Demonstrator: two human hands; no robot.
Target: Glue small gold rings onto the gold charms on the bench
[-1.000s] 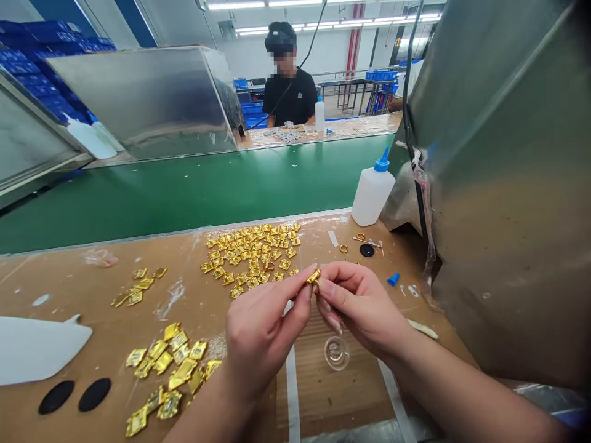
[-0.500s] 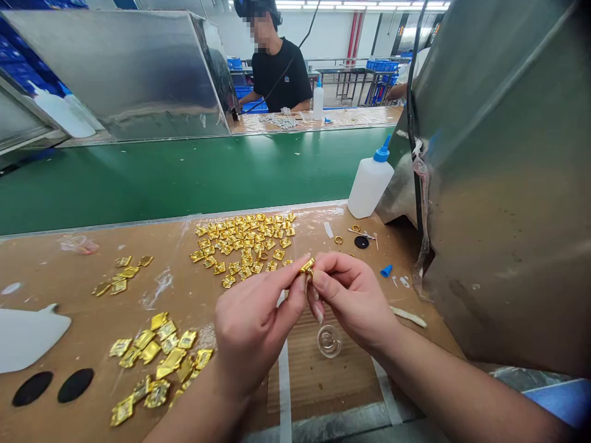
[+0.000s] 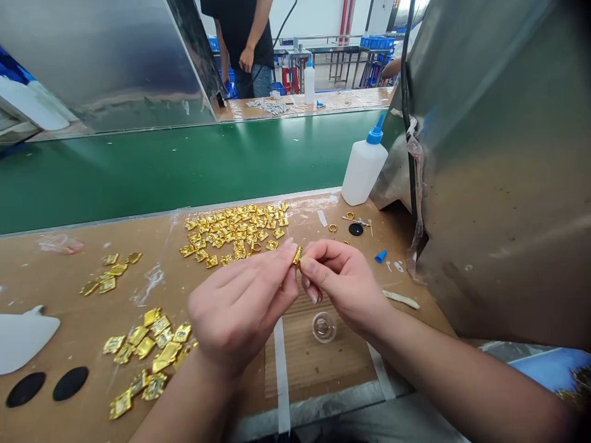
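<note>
Between the fingertips of both hands is a small gold metal piece [image 3: 298, 255], tilted up on edge. My left hand [image 3: 244, 301] pinches it from the left, its back turned toward me. From the other side my right hand [image 3: 341, 271] grips it with thumb and forefinger. Fingers cover much of the piece. Behind the hands lies a spread of small gold pieces [image 3: 231, 227]. Larger square gold pieces [image 3: 157, 344] are heaped at the left, with a smaller group of gold pieces [image 3: 111, 271] beyond them. Below my hands sits a small clear round cup [image 3: 324, 327].
A white bottle with a blue nozzle [image 3: 364, 166] stands at the back right beside a metal panel [image 3: 498, 184]. Gold rings, a black disc [image 3: 355, 229] and a blue cap [image 3: 380, 256] lie nearby. Beyond the green belt [image 3: 184, 160], a person [image 3: 244, 43] stands.
The gold piece has been turned more upright between my fingers, and my left hand has rolled over. The view has tilted down a little. The person opposite has stood up.
</note>
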